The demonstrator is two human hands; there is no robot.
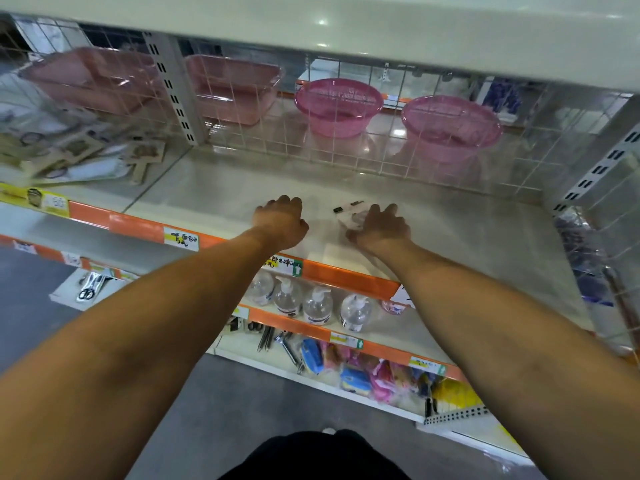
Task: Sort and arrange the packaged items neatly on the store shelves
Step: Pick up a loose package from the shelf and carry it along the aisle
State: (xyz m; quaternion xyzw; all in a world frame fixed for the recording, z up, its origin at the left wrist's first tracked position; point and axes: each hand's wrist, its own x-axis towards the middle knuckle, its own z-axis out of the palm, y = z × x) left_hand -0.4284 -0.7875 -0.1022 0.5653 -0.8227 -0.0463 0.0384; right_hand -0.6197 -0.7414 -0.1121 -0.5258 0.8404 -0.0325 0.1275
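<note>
Both hands reach onto the pale, glossy store shelf with the orange price rail along its front edge. Left hand rests knuckles-up on the bare shelf surface, fingers curled under; nothing is visible in its grasp, though the fingertips are hidden from view. Right hand lies just right of the left hand, fingers bent down over a small clear-wrapped packaged item with a pale card and dark markings at its far end. Fingers touch the package; whether they pinch it or only press on it cannot be told.

Behind the shelf, a white wire grid panel closes the back. Through the grid, two round translucent pink plastic basins stand side by side on the far side, and two rectangular translucent pink plastic tubs sit left of them.

Left of the hands on the same shelf level, a loose heap of flat carded packets lies untidily.

Below the shelf, a row of clear pump-top bottles stands on the next level. Lower still, assorted colourful small packets lie mixed together.
</note>
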